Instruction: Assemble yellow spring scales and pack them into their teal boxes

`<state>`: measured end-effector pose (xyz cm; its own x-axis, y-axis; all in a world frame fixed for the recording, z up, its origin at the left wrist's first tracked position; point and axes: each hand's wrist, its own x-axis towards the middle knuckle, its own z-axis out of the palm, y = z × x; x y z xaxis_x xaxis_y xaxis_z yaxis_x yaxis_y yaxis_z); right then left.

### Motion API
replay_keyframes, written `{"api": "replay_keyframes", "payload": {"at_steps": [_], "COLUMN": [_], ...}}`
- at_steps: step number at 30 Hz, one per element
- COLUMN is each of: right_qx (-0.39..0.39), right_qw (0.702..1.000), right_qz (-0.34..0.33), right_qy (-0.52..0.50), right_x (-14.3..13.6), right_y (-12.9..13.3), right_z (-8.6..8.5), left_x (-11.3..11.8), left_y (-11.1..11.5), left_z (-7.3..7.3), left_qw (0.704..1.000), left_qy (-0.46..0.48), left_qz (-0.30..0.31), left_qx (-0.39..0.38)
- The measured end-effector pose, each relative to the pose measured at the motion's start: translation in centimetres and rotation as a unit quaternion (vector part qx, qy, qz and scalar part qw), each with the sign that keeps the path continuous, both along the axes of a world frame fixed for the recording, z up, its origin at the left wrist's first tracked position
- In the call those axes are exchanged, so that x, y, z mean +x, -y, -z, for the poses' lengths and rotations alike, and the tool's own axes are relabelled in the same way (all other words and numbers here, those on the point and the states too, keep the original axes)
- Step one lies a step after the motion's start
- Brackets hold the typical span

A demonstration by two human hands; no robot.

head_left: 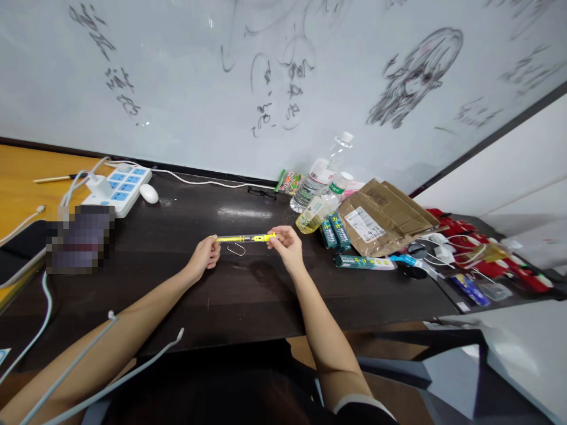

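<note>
A slim, straight yellow-and-clear stick, like a narrow tube (244, 239), is held level just above the dark table. My left hand (204, 257) is closed on its left end. At the yellow right end, my right hand (286, 243) pinches it between thumb and fingers. Its exact kind is too small to make out. Just below the tube is a thin, white, bent strand (237, 251), which appears to lie on the tabletop.
A white power strip (128, 186) and a mouse (149, 193) are at the left. Two bottles (316, 177), green boxes (336, 229) and a cardboard package (381, 212) stand at the right. Folded glasses (262, 193) lie at the back. White cables (119, 389) cross the near left.
</note>
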<state>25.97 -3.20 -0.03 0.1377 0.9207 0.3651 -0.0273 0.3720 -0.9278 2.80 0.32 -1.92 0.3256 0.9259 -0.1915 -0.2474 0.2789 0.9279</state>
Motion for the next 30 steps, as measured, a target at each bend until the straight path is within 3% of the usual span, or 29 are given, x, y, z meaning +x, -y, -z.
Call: {"api": "replay_keyframes", "payload": {"at_steps": [9,15,24,30], "right_qx": [-0.008,-0.022,-0.003,-0.007], "right_qw": [1.0,0.999,0.999,0.996], "right_qz": [0.023,-0.022,-0.032,0.019], "right_qy": [0.001,-0.018,0.026,0.089], "right_x": [-0.48,-0.18,0.36,0.11], "right_y": [-0.1,0.17,0.09,0.21], "right_z": [0.17,-0.48,-0.24,-0.16], "left_x": [0.04,0.04,-0.08,0.0], "left_y": [0.01,-0.07,0.02,0.06], "left_z": [-0.06,0.17,-0.12,-0.01], "left_qw": [1.0,1.0,1.0,1.0], "left_qy": [0.001,0.013,0.008,0.008], "left_qz": [-0.001,-0.012,-0.002,-0.008], "left_qx": [-0.003,-0.006,-0.008,-0.001]}}
